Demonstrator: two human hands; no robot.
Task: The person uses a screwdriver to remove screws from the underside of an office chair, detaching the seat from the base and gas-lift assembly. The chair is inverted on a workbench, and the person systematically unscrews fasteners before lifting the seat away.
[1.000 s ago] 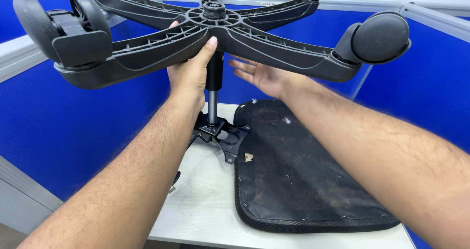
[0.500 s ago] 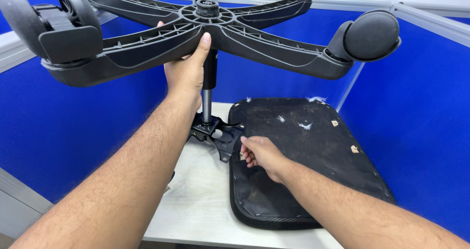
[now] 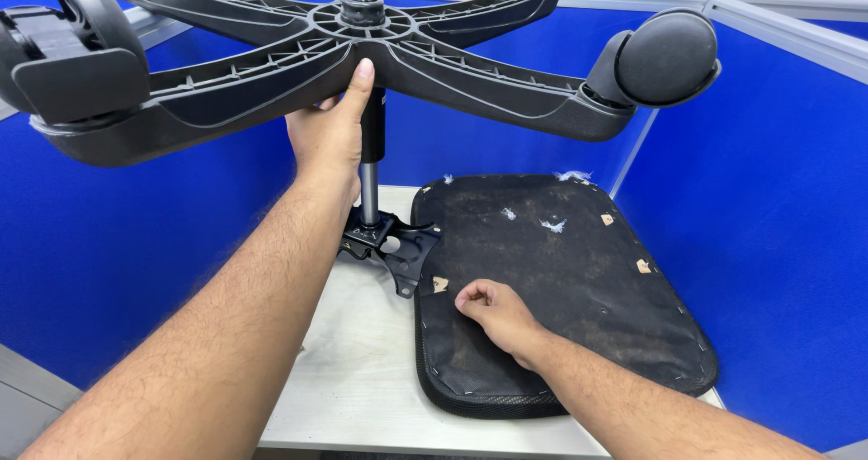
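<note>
The left hand gripped the upturned chair base by its column. The right hand rested, fingers curled, on the seat cushion lying on the tabletop, blue partitions around.

Blue partition panels with pale grey frames enclose a light tabletop — evenly, brightly lit.

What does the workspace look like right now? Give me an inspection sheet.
Surface: pale table top.
Job's things: black five-arm plastic chair base, upturned on its metal column and black bracket; black fabric seat pad lying flat, underside up.
Clutter: white fluff scraps on pad.
Grippers: left hand grips the column under the hub; right hand rests on pad.
Cables: nothing seen.
Surroundings: blue partition panels.
</note>
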